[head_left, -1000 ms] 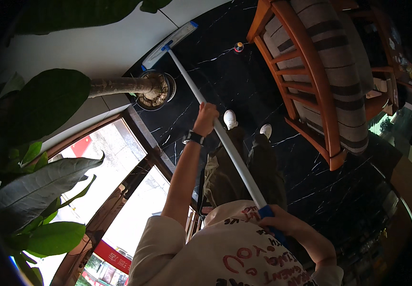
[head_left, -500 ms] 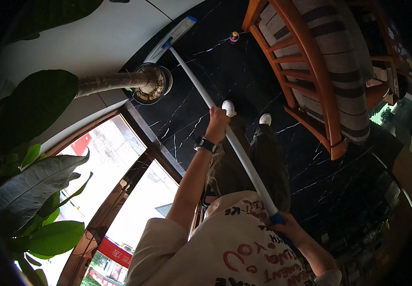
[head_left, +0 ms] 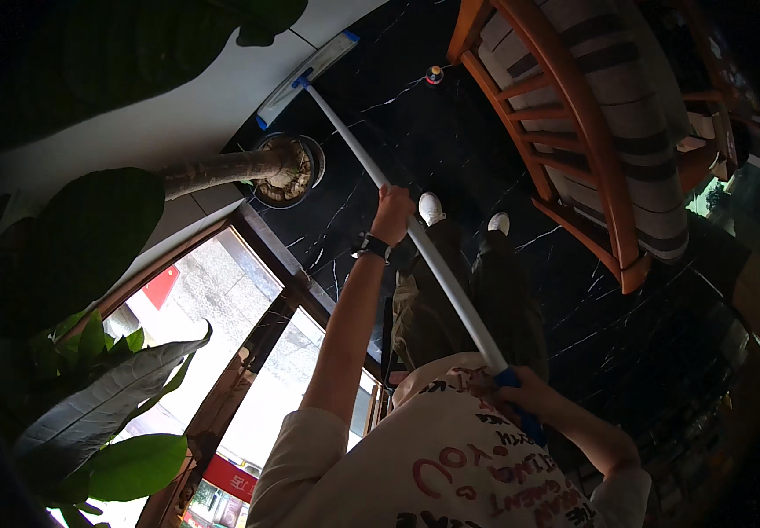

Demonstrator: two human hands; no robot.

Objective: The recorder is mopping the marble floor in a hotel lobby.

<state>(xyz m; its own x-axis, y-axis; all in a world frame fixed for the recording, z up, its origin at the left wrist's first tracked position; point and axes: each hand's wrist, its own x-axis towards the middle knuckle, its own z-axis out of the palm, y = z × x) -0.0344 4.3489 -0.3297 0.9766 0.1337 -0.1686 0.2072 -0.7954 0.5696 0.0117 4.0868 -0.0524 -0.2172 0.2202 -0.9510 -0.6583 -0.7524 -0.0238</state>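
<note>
A long-handled flat floor mop (head_left: pixel 446 277) runs slantwise from my body to the far left. My left hand (head_left: pixel 393 214) is wrapped round the middle of its pale pole, a dark watch on that wrist. Lower down, my right hand (head_left: pixel 529 393) grips the blue end of the pole close to my shirt. The mop's wide flat head (head_left: pixel 323 70), blue at its ends and joint, lies on the black floor along the foot of the pale wall. Close beside the head stands a potted plant's round pot (head_left: pixel 296 172).
A wooden armchair (head_left: pixel 573 132) with striped grey cushions stands at the right. On the floor near it is a small dark bottle (head_left: pixel 434 76). Large leaves (head_left: pixel 134 462) hang at the left, before a wood-framed glass door (head_left: pixel 248 378). The white marble-veined black floor (head_left: pixel 380 132) spreads between.
The mop head has slid a little to the left and now sits against the wall's foot. Both hands keep hold of the pole; the left has shifted slightly up. The view has shifted slightly.
</note>
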